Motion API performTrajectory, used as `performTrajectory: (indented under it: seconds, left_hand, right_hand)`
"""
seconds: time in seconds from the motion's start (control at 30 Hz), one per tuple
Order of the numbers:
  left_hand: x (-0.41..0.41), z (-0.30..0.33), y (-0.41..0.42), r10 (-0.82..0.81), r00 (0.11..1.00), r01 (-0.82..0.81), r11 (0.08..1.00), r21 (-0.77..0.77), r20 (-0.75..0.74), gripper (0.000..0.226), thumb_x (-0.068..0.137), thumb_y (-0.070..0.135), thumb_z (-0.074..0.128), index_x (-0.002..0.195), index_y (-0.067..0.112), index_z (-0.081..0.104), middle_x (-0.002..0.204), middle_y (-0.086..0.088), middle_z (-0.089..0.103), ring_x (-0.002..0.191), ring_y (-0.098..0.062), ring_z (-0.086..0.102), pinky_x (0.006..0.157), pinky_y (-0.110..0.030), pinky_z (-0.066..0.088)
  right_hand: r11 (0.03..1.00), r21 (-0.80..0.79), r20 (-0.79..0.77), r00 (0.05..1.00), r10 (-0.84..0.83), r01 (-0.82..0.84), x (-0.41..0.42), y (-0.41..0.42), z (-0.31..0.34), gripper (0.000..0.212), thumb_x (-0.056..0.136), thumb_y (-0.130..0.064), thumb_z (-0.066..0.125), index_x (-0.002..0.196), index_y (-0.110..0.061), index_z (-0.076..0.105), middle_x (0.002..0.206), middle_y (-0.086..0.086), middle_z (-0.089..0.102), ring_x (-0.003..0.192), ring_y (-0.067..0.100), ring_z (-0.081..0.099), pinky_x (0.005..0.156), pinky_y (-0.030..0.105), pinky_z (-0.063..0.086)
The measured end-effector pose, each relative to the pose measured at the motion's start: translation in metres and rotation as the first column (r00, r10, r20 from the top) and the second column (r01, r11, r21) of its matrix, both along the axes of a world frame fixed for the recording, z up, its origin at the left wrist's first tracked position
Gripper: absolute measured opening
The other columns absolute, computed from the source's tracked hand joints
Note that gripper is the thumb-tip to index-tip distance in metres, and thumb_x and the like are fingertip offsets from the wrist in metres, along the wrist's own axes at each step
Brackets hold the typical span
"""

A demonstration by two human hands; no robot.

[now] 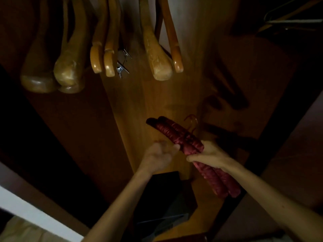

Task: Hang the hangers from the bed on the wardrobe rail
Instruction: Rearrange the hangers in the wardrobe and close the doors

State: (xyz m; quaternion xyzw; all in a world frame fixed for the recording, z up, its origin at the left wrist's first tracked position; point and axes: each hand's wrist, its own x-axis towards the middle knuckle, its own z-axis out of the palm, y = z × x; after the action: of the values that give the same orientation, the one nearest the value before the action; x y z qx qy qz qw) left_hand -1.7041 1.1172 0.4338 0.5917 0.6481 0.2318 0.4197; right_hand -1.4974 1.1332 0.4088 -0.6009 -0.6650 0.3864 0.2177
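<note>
Inside the dark wooden wardrobe (pixel 157 102), below the hanging row of pale wooden hangers (pixel 158 55), the right hand (pixel 208 154) is clamping the pair of padded maroon satin hangers (pixel 176 135) mid-bar while the left hand (pixel 157 156), fingers curled, is touching them, probably separating one, best lifted hook-first to avoid tangling.

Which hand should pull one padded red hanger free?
Probably left: the left hand touches the two dark red padded fabric hangers with fingers curled, while the right hand grips both.

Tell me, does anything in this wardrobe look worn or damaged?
Yes: the broad pale wooden hanger hanging at centre has cracked, flaking varnish at its rounded end, and so does another wooden hanger to its left.
</note>
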Motion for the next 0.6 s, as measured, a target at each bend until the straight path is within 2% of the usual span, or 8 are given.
performTrajectory:
  seconds: [0.03, 0.07, 0.13, 0.27, 0.37, 0.43, 0.5, 0.6]
  left_hand:
    - [0.014, -0.004, -0.009, -0.097, 0.99, 0.109, 0.988, -0.112, 0.102, 0.049, 0.097, 0.058, 0.054, 0.13, 0.022, 0.056, 0.103, 0.012, 0.059, 0.083, -0.001, 0.058, 0.066, -0.013, 0.048]
    - [0.026, -0.013, -0.014, -0.149, 0.976, 0.171, 0.976, -0.135, 0.159, 0.046, 0.096, 0.06, 0.052, 0.122, 0.024, 0.061, 0.102, 0.011, 0.063, 0.079, -0.002, 0.061, 0.063, -0.013, 0.048]
    - [0.047, -0.016, -0.015, -0.098, 0.95, 0.139, 0.983, -0.122, 0.297, 0.041, 0.094, 0.063, 0.055, 0.111, 0.028, 0.067, 0.092, 0.01, 0.069, 0.068, -0.003, 0.062, 0.057, -0.014, 0.048]
    - [0.068, -0.004, -0.01, 0.008, 0.899, 0.057, 0.989, -0.135, 0.439, 0.049, 0.09, 0.059, 0.065, 0.124, 0.024, 0.068, 0.107, 0.006, 0.074, 0.087, -0.007, 0.068, 0.064, -0.015, 0.051]
    - [0.084, 0.015, -0.005, 0.022, 0.864, 0.05, 0.99, -0.13, 0.503, 0.059, 0.082, 0.061, 0.071, 0.127, 0.024, 0.064, 0.115, 0.006, 0.073, 0.102, -0.009, 0.069, 0.086, -0.024, 0.056]
    - [0.095, 0.038, -0.004, 0.026, 0.849, 0.031, 0.995, -0.099, 0.529, 0.049, 0.08, 0.059, 0.074, 0.115, 0.027, 0.061, 0.111, 0.005, 0.072, 0.102, -0.011, 0.069, 0.094, -0.031, 0.055]
    - [0.105, 0.064, 0.0, 0.03, 0.824, 0.003, 0.998, -0.058, 0.566, 0.047, 0.081, 0.055, 0.075, 0.114, 0.025, 0.06, 0.107, 0.003, 0.072, 0.099, -0.013, 0.069, 0.095, -0.034, 0.056]
    - [0.116, 0.113, 0.008, 0.012, 0.816, -0.051, 0.997, 0.052, 0.578, 0.037, 0.086, 0.05, 0.072, 0.109, 0.023, 0.061, 0.099, 0.002, 0.072, 0.087, -0.013, 0.069, 0.079, -0.031, 0.057]
  right_hand:
    - [0.999, 0.003, -0.025, 0.999, -0.042, 0.042, -0.001, -0.003, -0.002, 0.024, 0.075, -0.026, 0.081, 0.093, -0.014, 0.072, 0.086, 0.006, 0.076, 0.08, 0.02, 0.073, 0.075, 0.035, 0.058]
    - [0.998, 0.023, -0.052, 0.997, -0.058, 0.059, -0.002, -0.006, -0.006, 0.02, 0.079, -0.028, 0.079, 0.095, -0.017, 0.074, 0.089, 0.004, 0.076, 0.083, 0.018, 0.073, 0.081, 0.039, 0.061]
    - [0.995, 0.041, -0.096, 0.992, -0.087, 0.091, 0.0, -0.014, -0.007, 0.016, 0.083, -0.031, 0.075, 0.098, -0.027, 0.074, 0.091, -0.004, 0.077, 0.086, 0.013, 0.073, 0.085, 0.046, 0.06]
    - [0.993, -0.018, -0.269, 0.956, -0.121, 0.121, 0.017, -0.038, 0.014, 0.052, 0.076, -0.051, 0.078, 0.124, -0.039, 0.064, 0.11, -0.015, 0.073, 0.098, 0.003, 0.071, 0.09, 0.032, 0.058]
    - [0.991, -0.043, -0.413, 0.901, -0.135, 0.128, 0.033, -0.055, 0.046, 0.037, 0.087, -0.044, 0.072, 0.123, -0.039, 0.064, 0.102, -0.012, 0.077, 0.091, 0.004, 0.073, 0.082, 0.027, 0.056]
    - [0.985, -0.032, -0.466, 0.869, -0.167, 0.172, 0.044, -0.061, 0.068, 0.028, 0.091, -0.041, 0.068, 0.119, -0.036, 0.068, 0.099, -0.008, 0.078, 0.09, 0.01, 0.075, 0.08, 0.03, 0.056]
    - [0.975, -0.016, -0.516, 0.833, -0.198, 0.222, 0.05, -0.061, 0.091, 0.023, 0.093, -0.038, 0.066, 0.115, -0.033, 0.071, 0.099, -0.004, 0.079, 0.09, 0.014, 0.076, 0.08, 0.031, 0.056]
    - [0.959, 0.046, -0.553, 0.806, -0.209, 0.28, 0.058, -0.05, 0.128, 0.023, 0.09, -0.039, 0.068, 0.111, -0.029, 0.074, 0.099, -0.003, 0.079, 0.09, 0.015, 0.076, 0.082, 0.032, 0.055]
